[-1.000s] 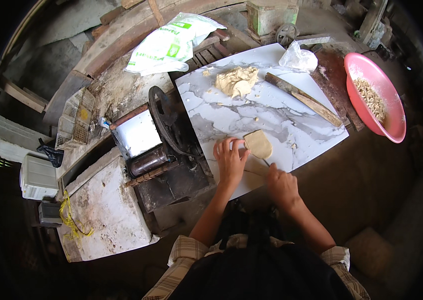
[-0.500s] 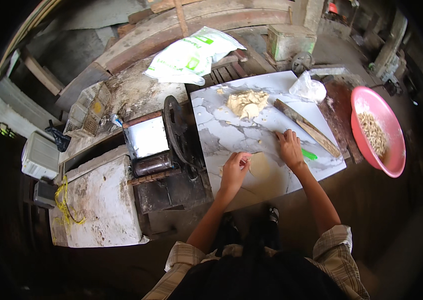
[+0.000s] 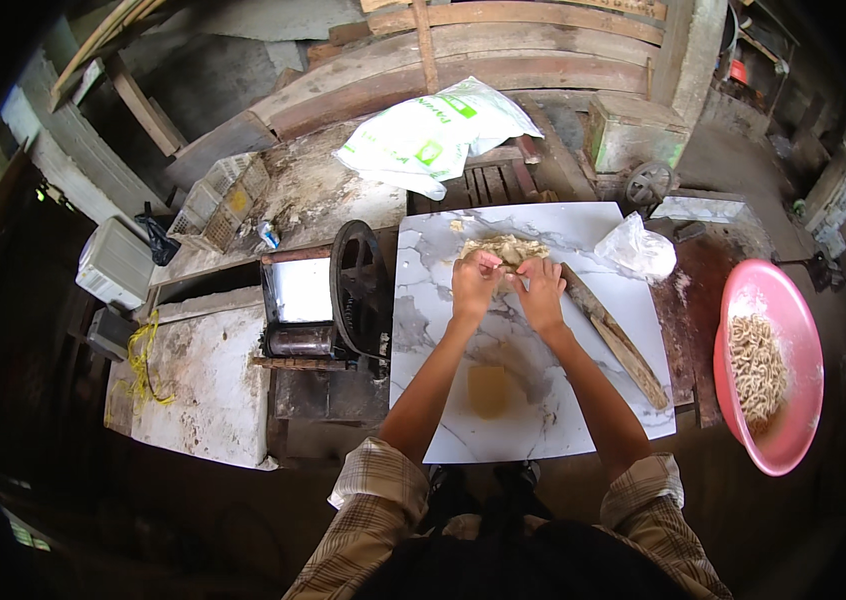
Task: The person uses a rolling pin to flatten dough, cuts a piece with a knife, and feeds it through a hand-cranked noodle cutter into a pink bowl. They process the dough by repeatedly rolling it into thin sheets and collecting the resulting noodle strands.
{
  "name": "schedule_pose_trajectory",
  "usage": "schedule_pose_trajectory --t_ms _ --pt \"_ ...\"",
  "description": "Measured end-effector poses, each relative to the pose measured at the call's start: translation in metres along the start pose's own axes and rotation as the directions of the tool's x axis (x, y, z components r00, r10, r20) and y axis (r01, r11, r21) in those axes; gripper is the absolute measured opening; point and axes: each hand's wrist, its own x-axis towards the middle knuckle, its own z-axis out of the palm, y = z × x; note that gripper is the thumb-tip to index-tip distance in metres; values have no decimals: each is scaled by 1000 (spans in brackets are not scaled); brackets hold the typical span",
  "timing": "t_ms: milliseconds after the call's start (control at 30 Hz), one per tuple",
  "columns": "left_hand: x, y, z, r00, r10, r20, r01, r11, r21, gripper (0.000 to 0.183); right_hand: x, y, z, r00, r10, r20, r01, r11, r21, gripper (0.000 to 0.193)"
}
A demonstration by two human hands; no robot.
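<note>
My left hand and my right hand meet at the near edge of a lump of pale dough on a marble-patterned board. The fingers of both are pinched together, with what looks like a small bit of dough between them. My hands cover the lump's near side. Closer to me, between my forearms, lies a flat, roughly square sheet of dough. A long wooden stick rests slantwise to the right of my right hand.
A knotted clear plastic bag sits at the board's far right corner. A pink basin of short dough strips stands at right. On the left is a roller machine with a large wheel. A white-and-green sack lies beyond the board.
Both hands have moved away from me, from beside the dough sheet to the dough lump, and come together. The green item near my right hand is out of sight. The view has shifted.
</note>
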Motion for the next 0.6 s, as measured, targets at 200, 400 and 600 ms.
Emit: schedule_pose_trajectory --t_ms 200,400,600 --pt "4 -31 9 977 -81 -197 106 987 120 51 15 2 17 994 95 -48 -93 994 51 32" --pt "-22 -12 4 976 26 -216 36 959 279 54 -21 21 -10 999 17 37 -17 1000 8 35" --pt "-146 27 -9 972 147 184 -212 889 406 66 -103 34 -84 970 -8 242 65 971 -231 43"
